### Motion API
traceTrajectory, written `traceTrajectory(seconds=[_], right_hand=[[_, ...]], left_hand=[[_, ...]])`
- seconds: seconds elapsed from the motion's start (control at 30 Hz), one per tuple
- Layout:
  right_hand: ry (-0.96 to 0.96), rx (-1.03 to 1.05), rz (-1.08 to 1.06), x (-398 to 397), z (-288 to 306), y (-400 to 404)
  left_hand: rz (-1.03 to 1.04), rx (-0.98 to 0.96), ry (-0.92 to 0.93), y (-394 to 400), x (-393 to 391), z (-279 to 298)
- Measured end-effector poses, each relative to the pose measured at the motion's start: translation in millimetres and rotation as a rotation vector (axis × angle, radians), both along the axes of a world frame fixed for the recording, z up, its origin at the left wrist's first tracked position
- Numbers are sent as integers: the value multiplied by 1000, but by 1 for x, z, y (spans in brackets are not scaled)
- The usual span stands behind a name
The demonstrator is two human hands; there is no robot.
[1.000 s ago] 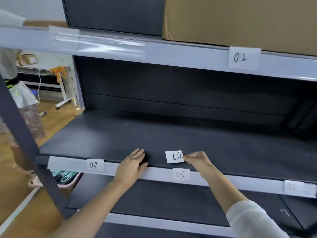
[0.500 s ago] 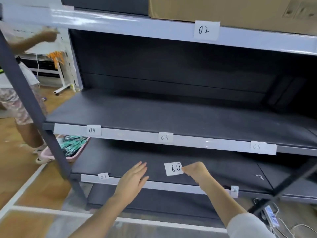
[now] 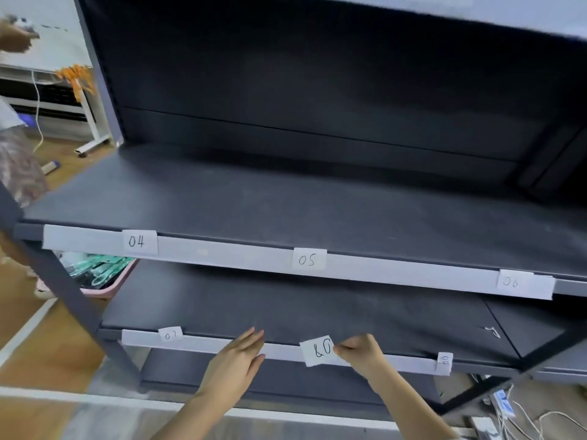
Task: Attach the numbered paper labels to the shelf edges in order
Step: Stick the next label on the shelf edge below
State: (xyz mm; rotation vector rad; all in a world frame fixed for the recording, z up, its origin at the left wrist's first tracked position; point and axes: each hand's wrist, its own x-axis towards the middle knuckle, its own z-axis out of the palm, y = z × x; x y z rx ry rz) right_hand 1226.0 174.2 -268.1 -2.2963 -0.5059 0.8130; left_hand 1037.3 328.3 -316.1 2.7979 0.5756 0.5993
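Observation:
My right hand (image 3: pixel 359 352) pinches a white paper label (image 3: pixel 317 350) by its right edge; its handwritten number reads upside down as 08. The label overlaps the pale strip on the lower shelf edge (image 3: pixel 209 344), near its middle. My left hand (image 3: pixel 241 360) hovers with straight fingers just left of it, close to the same strip. Labels 07 (image 3: pixel 170 335) and 09 (image 3: pixel 444 359) sit on that strip. On the middle shelf edge (image 3: pixel 397 268) are labels 04 (image 3: pixel 139 241), 05 (image 3: pixel 308 259) and 06 (image 3: pixel 512 282).
A dark metal shelf rack fills the view, with a slanted upright (image 3: pixel 63 281) at the left. A pink basket (image 3: pixel 104 281) of green items stands on the floor behind it. Another person (image 3: pixel 16 166) stands far left. Cables and a power strip (image 3: pixel 505 404) lie lower right.
My view and both hands have dropped from the middle shelf edge to the lower one. The 08 label now overlaps the lower edge strip, still pinched in my right hand.

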Motion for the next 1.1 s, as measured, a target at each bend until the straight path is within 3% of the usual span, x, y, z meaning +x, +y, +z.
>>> traceTrajectory(seconds=[0.27, 0.4, 0.5, 0.7, 0.87, 1.1], right_hand=[[-16, 33, 8, 50, -126, 38], [-70, 164, 53, 68, -191, 61], [-155, 280, 74, 83, -227, 74], [-168, 381, 117, 97, -258, 91], [-149, 315, 140, 92, -248, 87], [-185, 279, 186, 88, -244, 87]], left_hand=[[28, 43, -2, 22, 45, -141], [12, 154, 45, 34, 72, -217], [27, 170, -18, 38, 87, -256], [91, 188, -196, 40, 94, -273], [83, 81, -141, 34, 91, -258], [41, 88, -47, 32, 89, -249]])
